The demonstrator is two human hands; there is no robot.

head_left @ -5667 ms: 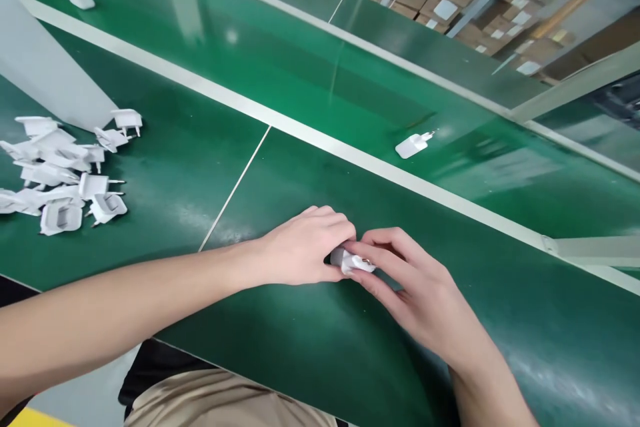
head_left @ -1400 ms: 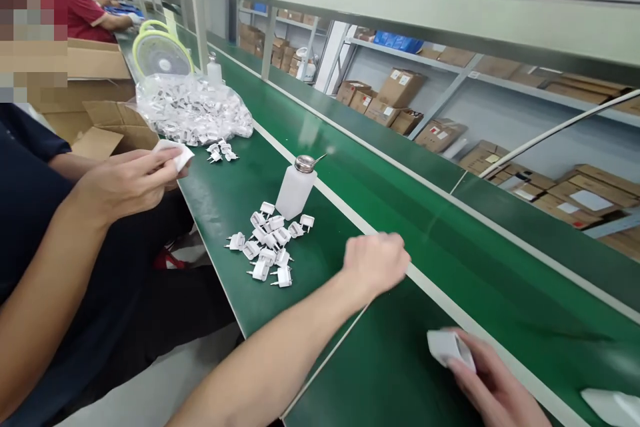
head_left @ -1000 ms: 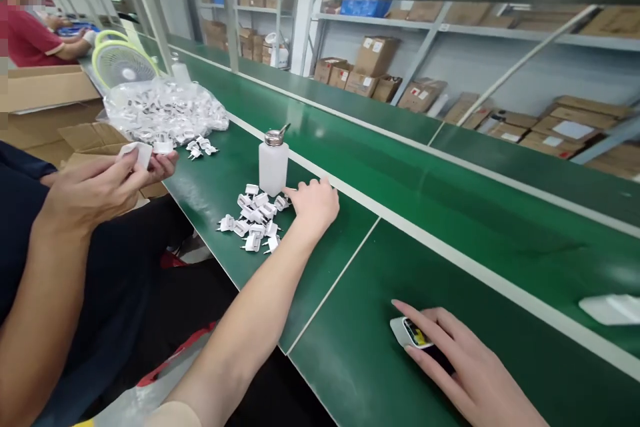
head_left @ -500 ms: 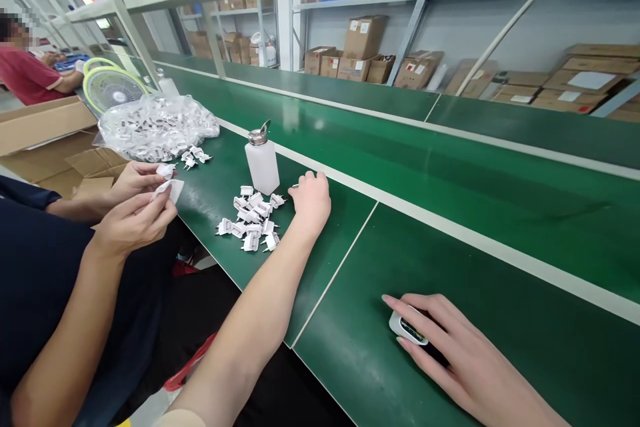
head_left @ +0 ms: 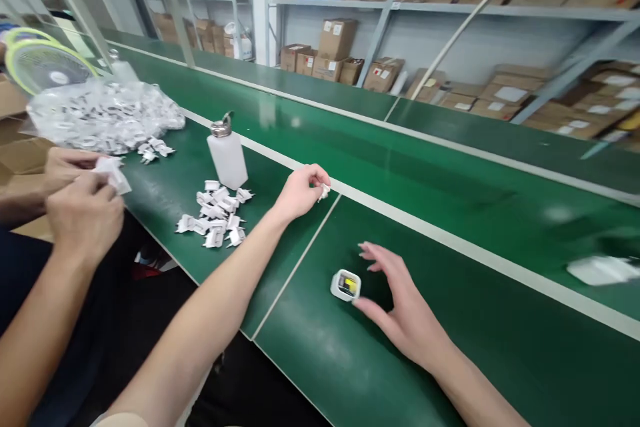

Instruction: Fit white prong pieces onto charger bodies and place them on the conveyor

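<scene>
My left hand (head_left: 303, 192) is closed in a pinch on a small whitish piece (head_left: 325, 193) near the white strip; its exact kind is too small to make out. My right hand (head_left: 400, 297) is open, thumb and fingers spread, just right of a white charger housing (head_left: 338, 288). That housing stands on the green bench with its open end up, showing dark and yellow parts inside. The thumb tip is close to its rim; I cannot tell whether they touch. Several white plug pieces with pins (head_left: 214, 212) lie in a pile left of my left forearm.
A white dispenser bottle (head_left: 228, 159) stands behind the pile. Further left are a clear bag of white plug parts (head_left: 107, 113), a green fan (head_left: 50, 67) and a co-worker's hands (head_left: 85, 207) holding a white piece. A blurred white object (head_left: 603, 270) is at far right.
The view has turned right. My right hand's fingers have spread away from the charger housing, which now shows its open end upward. My left hand has moved right from beside the bottle, pinching the whitish piece.
</scene>
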